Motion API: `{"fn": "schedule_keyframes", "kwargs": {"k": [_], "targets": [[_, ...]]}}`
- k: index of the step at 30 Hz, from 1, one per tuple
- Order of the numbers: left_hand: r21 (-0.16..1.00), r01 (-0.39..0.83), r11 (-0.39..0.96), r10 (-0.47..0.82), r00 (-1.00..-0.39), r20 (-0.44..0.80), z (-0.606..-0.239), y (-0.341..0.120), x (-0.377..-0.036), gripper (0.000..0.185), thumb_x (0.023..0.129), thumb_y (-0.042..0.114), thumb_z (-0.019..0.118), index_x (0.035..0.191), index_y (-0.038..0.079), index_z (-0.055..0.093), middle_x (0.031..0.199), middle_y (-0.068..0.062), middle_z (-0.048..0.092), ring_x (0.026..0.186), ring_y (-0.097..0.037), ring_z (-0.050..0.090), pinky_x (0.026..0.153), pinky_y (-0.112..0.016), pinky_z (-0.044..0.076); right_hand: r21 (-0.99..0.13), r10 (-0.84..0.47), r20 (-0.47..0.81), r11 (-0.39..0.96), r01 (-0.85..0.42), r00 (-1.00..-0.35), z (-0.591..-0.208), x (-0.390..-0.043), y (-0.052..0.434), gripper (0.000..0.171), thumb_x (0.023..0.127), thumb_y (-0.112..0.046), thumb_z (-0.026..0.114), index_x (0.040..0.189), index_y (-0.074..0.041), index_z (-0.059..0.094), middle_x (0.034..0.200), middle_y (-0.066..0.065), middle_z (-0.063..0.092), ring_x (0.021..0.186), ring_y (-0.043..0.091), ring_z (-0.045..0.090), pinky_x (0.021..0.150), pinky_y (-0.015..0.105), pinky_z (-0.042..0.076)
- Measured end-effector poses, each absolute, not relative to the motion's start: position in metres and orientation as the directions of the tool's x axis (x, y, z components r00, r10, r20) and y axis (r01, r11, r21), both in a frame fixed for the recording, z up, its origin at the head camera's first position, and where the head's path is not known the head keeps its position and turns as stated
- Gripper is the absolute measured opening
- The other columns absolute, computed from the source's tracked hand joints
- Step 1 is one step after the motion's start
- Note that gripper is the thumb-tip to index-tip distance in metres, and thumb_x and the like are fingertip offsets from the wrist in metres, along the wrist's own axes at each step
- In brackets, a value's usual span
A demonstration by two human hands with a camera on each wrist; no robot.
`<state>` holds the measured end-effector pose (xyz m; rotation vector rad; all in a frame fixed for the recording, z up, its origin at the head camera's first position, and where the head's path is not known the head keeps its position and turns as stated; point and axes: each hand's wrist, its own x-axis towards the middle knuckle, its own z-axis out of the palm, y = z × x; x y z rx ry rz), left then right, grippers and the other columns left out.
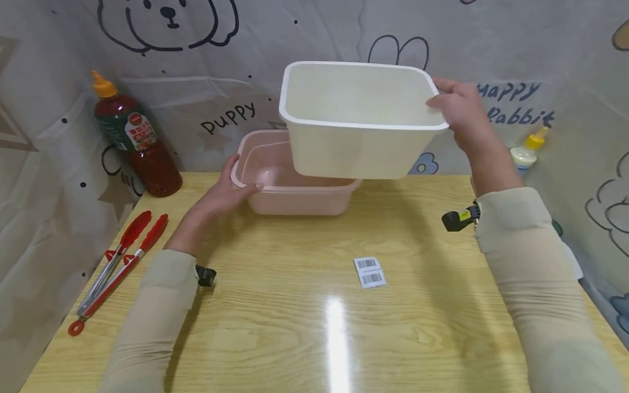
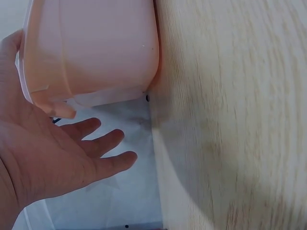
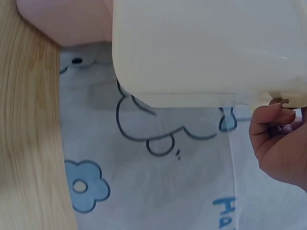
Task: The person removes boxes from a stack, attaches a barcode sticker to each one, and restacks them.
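A cream plastic bin point(image 1: 363, 150) with a white rim is held up at the back of the table, level and well off the wood. My right hand point(image 1: 459, 106) grips its right end by the rim, thumb over the edge; in the right wrist view the fingers point(image 3: 268, 120) curl under that rim. Below and to the left, a pink plastic bin point(image 1: 302, 202) sits on the table, its right part hidden behind the cream one. My left hand point(image 1: 223, 191) pinches its left end at the rim, while several fingers point(image 2: 108, 143) stretch out free beside it.
Red-handled tongs point(image 1: 118, 267) lie at the left edge. A sauce bottle point(image 1: 137, 142) with an orange cap stands at the back left. A barcode label point(image 1: 369, 272) lies mid-table. At the far right is a small yellow-capped bottle point(image 1: 526, 153). Printed cloth point(image 1: 314, 33) hangs behind.
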<state>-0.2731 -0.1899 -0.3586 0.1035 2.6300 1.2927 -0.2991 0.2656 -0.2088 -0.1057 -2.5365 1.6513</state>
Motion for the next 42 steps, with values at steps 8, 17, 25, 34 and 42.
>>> {"fn": "schedule_keyframes", "kwargs": {"k": [8, 17, 25, 34, 42], "targets": [[0.795, -0.043, 0.605, 0.168, -0.969, -0.180, -0.356, -0.194, -0.272, 0.103, 0.094, 0.057, 0.062, 0.160, 0.039, -0.014, 0.168, -0.021, 0.016, 0.152, -0.045, 0.024, 0.122, -0.067, 0.018, -0.938, 0.142, 0.030, 0.346, 0.022, -0.989, -0.216, -0.297, 0.294, 0.054, 0.103, -0.017, 0.052, 0.156, -0.016, 0.041, 0.154, 0.007, 0.048, 0.099, 0.009, 0.061, 0.072, 0.014, 0.055], [0.789, -0.045, 0.613, 0.179, -0.964, -0.195, -0.356, -0.202, -0.270, 0.104, 0.095, 0.056, 0.062, 0.160, 0.039, -0.017, 0.171, -0.018, 0.007, 0.155, -0.043, 0.017, 0.122, -0.068, 0.016, -0.993, 0.153, 0.028, 0.117, -0.010, -0.988, -0.229, -0.292, 0.326, 0.055, 0.099, -0.008, 0.060, 0.152, -0.014, 0.047, 0.147, 0.002, 0.057, 0.085, 0.004, 0.068, 0.066, 0.014, 0.057], [0.778, -0.040, 0.628, 0.175, -0.966, -0.191, -0.355, -0.200, -0.269, 0.107, 0.092, 0.064, 0.061, 0.159, 0.038, -0.018, 0.170, -0.019, 0.008, 0.154, -0.044, 0.019, 0.121, -0.069, 0.017, -1.000, 0.171, -0.005, 0.029, 0.011, -0.985, -0.224, -0.280, 0.357, 0.055, 0.098, -0.012, 0.066, 0.150, -0.017, 0.051, 0.132, -0.004, 0.062, 0.080, 0.005, 0.070, 0.064, 0.017, 0.058], [0.786, -0.019, 0.618, 0.187, -0.968, -0.170, -0.354, -0.198, -0.267, 0.108, 0.093, 0.059, 0.062, 0.160, 0.034, -0.018, 0.170, -0.019, 0.006, 0.154, -0.044, 0.018, 0.122, -0.068, 0.016, -0.981, 0.157, 0.014, -0.191, -0.045, -0.987, -0.227, -0.274, 0.385, 0.051, 0.092, 0.001, 0.068, 0.142, -0.011, 0.061, 0.096, -0.003, 0.075, 0.075, 0.012, 0.075, 0.061, 0.024, 0.060], [0.775, -0.014, 0.631, 0.181, -0.970, -0.165, -0.355, -0.201, -0.266, 0.107, 0.092, 0.061, 0.062, 0.161, 0.035, -0.016, 0.170, -0.018, 0.009, 0.154, -0.043, 0.019, 0.121, -0.069, 0.016, -0.984, 0.199, -0.006, -0.174, -0.029, -0.980, -0.228, -0.266, 0.405, 0.054, 0.092, -0.001, 0.070, 0.143, -0.015, 0.059, 0.099, -0.005, 0.073, 0.077, 0.011, 0.074, 0.062, 0.022, 0.060]]}}
